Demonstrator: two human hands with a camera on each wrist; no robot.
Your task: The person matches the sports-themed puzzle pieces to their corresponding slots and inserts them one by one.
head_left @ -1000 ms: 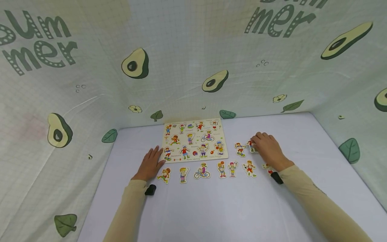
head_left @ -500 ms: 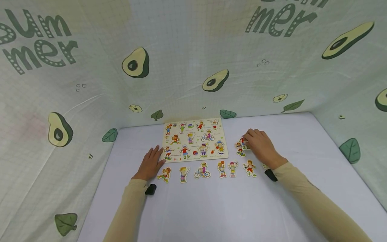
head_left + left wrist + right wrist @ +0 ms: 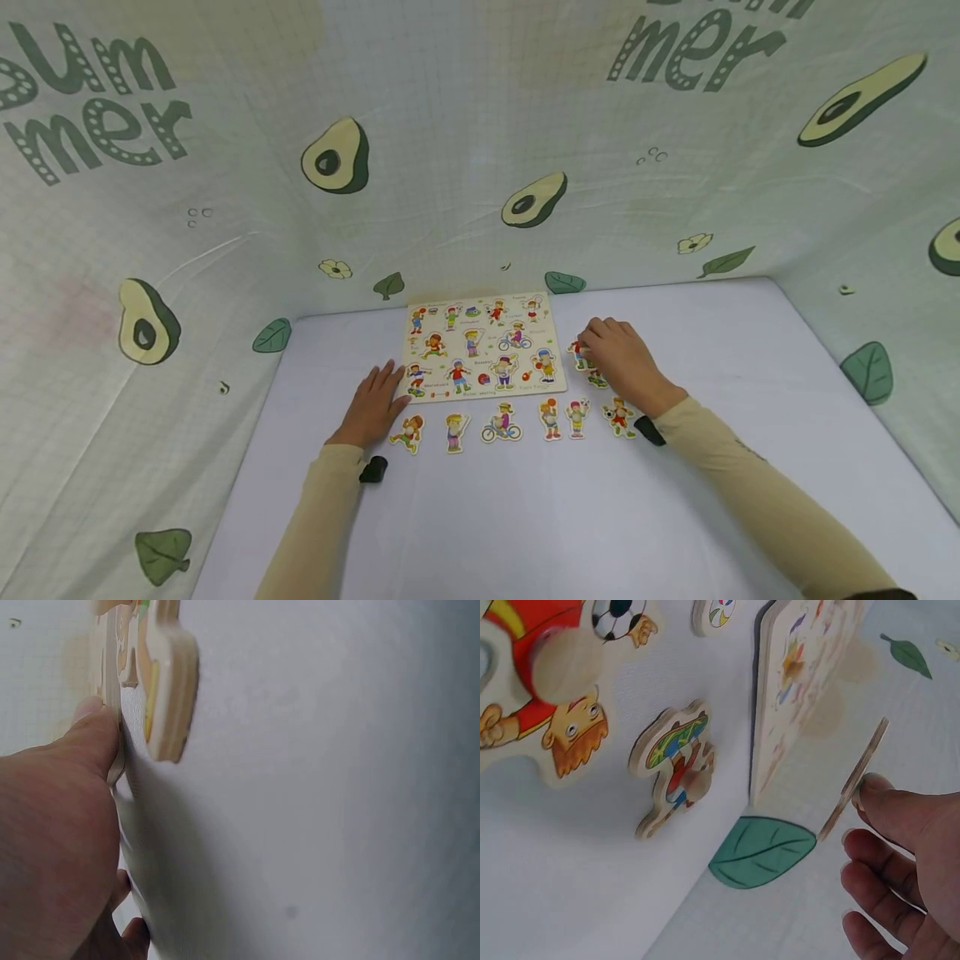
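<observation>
My left hand [image 3: 370, 407] lies at the left edge of the wooden puzzle board [image 3: 480, 393], fingers extended. Its thumb touches the board's edge in the left wrist view. My right hand [image 3: 622, 362] pinches a thin wooden puzzle piece [image 3: 859, 776] between thumb and fingers, just right of the board. That piece is seen edge-on in the right wrist view and raised off the table; in the head view it shows a printed child figure. A skateboarder piece [image 3: 679, 776] with a round knob lies below the hand, partly hidden in the head view. Nearby is a soccer player piece [image 3: 562, 742].
In front of the board lie a runner piece [image 3: 408, 435], a golfer piece [image 3: 455, 433], a cyclist piece [image 3: 502, 423], a basketball piece [image 3: 550, 419] and a volleyball piece [image 3: 577, 418]. Printed cloth [image 3: 435, 233] stands behind the white table [image 3: 480, 533].
My right hand has picked up the puzzle piece and carried it left, over the skateboarder piece and close to the board's right edge. My left hand stays in place.
</observation>
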